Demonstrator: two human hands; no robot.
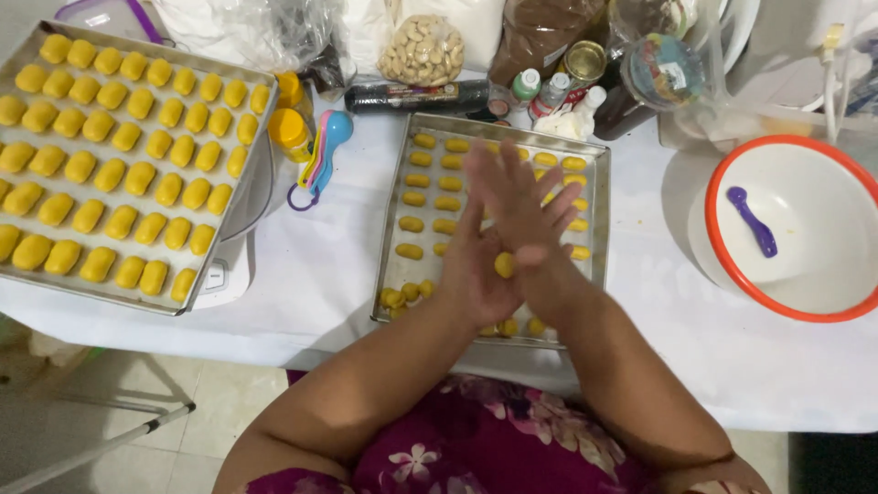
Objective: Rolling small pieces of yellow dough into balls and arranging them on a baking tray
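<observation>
White-clothed bench (320, 274): left hand (476, 274) and right hand (526, 206) pressed together on a yellow dough piece (504, 264), over the tray (599, 210); bowl (722, 247) at three o'clock.

Beside the dull brushed-metal baking tray (596, 210) stands a glossy white enamel-looking bowl (805, 206) holding a smooth purple plastic spoon (754, 220). Matt yellow dough pieces (411, 224) lie in the tray; white cloth (320, 265) lies beneath.

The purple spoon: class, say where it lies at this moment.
In the head view, the purple spoon lies inside the white bowl with the orange rim, on the table's right side, to the right of the smaller baking tray.
</observation>
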